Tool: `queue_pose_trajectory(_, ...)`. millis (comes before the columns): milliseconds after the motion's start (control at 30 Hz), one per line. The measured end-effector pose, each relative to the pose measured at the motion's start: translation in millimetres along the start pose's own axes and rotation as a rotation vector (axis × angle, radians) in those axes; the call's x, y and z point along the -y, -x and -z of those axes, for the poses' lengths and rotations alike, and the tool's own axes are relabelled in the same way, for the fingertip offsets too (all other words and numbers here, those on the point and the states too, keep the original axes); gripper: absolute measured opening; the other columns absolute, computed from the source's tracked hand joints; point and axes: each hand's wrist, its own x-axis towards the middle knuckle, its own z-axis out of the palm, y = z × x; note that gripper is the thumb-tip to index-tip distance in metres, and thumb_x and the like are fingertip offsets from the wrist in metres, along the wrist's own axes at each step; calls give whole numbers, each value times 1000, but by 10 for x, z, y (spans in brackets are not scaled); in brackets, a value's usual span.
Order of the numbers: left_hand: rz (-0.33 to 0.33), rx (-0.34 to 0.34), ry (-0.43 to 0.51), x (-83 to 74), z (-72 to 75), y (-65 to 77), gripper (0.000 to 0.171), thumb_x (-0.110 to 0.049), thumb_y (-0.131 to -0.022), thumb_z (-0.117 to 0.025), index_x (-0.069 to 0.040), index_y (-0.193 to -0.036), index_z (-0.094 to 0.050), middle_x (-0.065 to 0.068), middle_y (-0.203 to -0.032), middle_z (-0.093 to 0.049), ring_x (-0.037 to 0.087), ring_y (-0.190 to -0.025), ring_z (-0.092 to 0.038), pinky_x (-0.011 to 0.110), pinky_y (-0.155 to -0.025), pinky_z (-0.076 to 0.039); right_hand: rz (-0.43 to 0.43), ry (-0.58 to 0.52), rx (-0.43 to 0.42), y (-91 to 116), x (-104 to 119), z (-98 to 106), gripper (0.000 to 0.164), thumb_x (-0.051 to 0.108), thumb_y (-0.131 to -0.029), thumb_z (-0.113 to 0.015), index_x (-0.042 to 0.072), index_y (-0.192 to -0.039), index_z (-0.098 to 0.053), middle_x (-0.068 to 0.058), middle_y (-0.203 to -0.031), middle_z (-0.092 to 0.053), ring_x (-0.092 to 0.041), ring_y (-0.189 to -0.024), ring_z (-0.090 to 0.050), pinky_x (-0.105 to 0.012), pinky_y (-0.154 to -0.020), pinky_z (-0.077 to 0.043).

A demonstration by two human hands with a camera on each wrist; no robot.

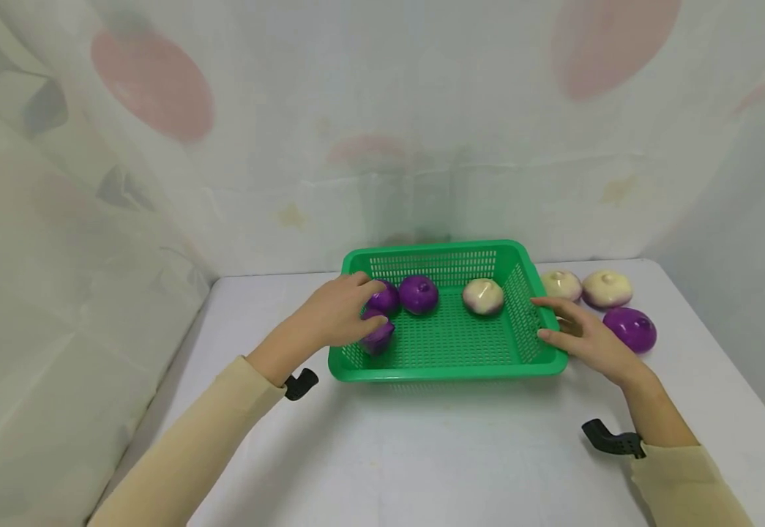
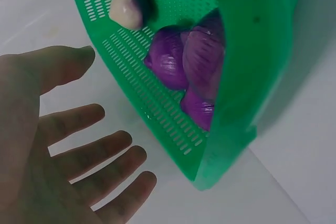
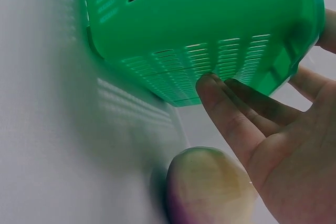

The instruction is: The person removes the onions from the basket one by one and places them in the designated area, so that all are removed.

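A green plastic basket (image 1: 448, 372) stands on the table with three purple onions, one of them (image 1: 418, 294), grouped at its left end. A white-and-purple turnip (image 1: 484, 296) lies nearer its right end. My left hand (image 1: 342, 311) is by the basket's left end, partly covering two onions from above; the left wrist view shows its fingers (image 2: 100, 156) spread and holding nothing. With my right hand (image 1: 589, 340) I grip the basket's right rim. In the right wrist view, fingertips (image 3: 212, 90) press the slotted outer wall while other fingers reach the rim.
Right of the basket lie two more turnips, one beside the wall (image 1: 561, 284) and another (image 1: 607, 288), plus a purple onion (image 1: 630, 329). A patterned curtain (image 1: 422, 146) hangs behind the white table (image 1: 382, 454). Each wrist wears a black mount (image 1: 613, 440).
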Motion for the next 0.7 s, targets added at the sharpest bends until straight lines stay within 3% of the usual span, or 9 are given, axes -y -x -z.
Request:
queue_pose_trajectory(133,-24,37,-42,-66,43,-118,54,-41,-96,-66,-11,-140,-59,11,-128,-61,29,-110,-59,45,-92,-52,-7,5,0,-1,-4,9,54,21,-104,-60,7,-153,-40,-25,-157,-34,-56,-135,-41,-59,-99,-44)
queue_pose_trajectory(333,-23,83,-98,-130,82,-329,56,-43,-97,-66,-9,-142,-57,13,-134,-59,33,-116,-58,48,-99,-49,-11,6,3,-2,-5,30,54,21,-104,-60,7,-152,-41,-24,-156,-35,-54,-135,-42,-25,-94,-46)
queue_pose_trajectory(400,-19,100,-117,-157,86,-398,58,-44,-98,-65,-10,-144,-56,13,-137,-58,33,-119,-57,49,-101,-48,-10,1,3,-2,-7,31,54,21,-104,-60,7,-152,-40,-25,-156,-35,-54,-135,-42,-19,-91,-45)
queue_pose_trajectory(567,-15,164,-137,-230,74,-516,62,-46,-99,-63,-12,-149,-50,13,-142,-54,35,-127,-53,51,-105,-45,-1,11,0,-6,-13,22,54,20,-104,-61,6,-152,-41,-25,-156,-35,-54,-134,-43,-24,-94,-46)
queue_pose_trajectory(700,-8,226,-139,-264,28,-541,65,-48,-98,-63,-15,-152,-47,13,-147,-50,36,-133,-48,53,-109,-42,2,21,-4,-12,-12,7,54,21,-103,-61,6,-152,-42,-24,-156,-37,-53,-134,-44,-45,-100,-47)
